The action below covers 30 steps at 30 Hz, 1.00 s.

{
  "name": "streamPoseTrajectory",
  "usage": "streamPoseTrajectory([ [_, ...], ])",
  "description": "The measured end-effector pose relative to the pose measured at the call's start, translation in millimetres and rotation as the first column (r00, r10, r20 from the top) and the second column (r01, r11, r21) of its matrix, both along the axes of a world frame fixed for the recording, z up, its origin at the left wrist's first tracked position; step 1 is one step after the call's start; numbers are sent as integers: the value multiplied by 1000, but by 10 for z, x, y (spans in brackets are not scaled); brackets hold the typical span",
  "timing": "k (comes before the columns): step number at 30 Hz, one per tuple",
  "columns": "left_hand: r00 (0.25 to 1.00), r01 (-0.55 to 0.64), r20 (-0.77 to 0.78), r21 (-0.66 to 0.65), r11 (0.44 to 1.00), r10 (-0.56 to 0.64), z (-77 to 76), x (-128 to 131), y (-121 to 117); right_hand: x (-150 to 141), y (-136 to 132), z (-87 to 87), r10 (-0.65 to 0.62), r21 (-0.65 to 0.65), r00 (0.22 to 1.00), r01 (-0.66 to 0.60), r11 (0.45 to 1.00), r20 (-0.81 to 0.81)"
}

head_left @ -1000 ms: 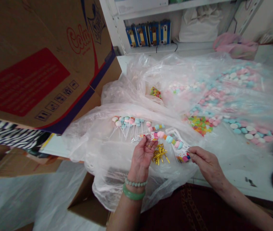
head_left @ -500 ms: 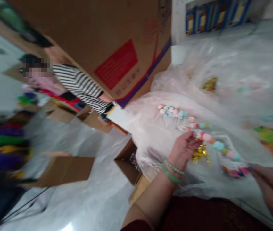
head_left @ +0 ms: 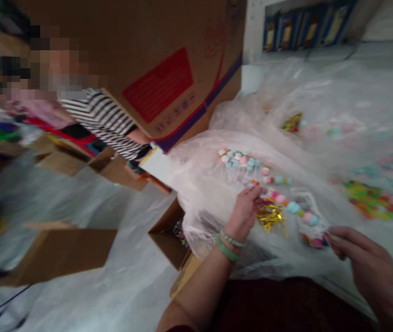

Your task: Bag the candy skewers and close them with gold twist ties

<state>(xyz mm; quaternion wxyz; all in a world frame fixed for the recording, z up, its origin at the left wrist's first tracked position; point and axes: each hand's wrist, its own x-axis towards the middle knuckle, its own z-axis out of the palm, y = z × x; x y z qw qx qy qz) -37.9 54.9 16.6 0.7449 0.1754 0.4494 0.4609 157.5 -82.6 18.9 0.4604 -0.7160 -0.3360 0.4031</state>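
My left hand (head_left: 244,213), with green and pale bead bracelets at the wrist, pinches one end of a candy skewer in a clear printed sleeve (head_left: 288,207). My right hand (head_left: 359,258) pinches the sleeve's other end. Pink, blue and orange candies run along the stick between both hands. Below the skewer lies a bunch of gold twist ties (head_left: 271,216) on a crumpled clear plastic sheet (head_left: 206,193). A cluster of pastel candy sticks (head_left: 240,159) lies just beyond my left hand. The picture is blurred by motion.
A big brown carton with a red label (head_left: 162,78) leans over the table's left end. A person in a striped top (head_left: 106,120) is behind it. Open cardboard boxes (head_left: 65,249) stand on the floor at left. Loose colourful candies (head_left: 369,198) lie at right; blue boxes (head_left: 307,27) fill a shelf.
The view has swung left, bringing the floor, boxes and the striped-top person into sight. Both hands still hold the sleeved skewer by its ends; they sit further right in the picture.
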Motion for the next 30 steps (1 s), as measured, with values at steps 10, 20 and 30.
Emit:
streamPoseTrajectory([
  [10, 999, -26, 34, -73, 997, 29, -172, 77, 117, -27, 104, 30, 4, -79, 877, -48, 996, -481],
  [20, 998, -68, 3, 11, 998, 68, -147, 182, 81, 37, 55, 36, 55, -88, 846, -119, 989, -531],
  [30, 967, 118, -188, -259, 959, -170, 11, 150, 136, 36, 86, 18, 246, 36, 961, -253, 967, 129],
])
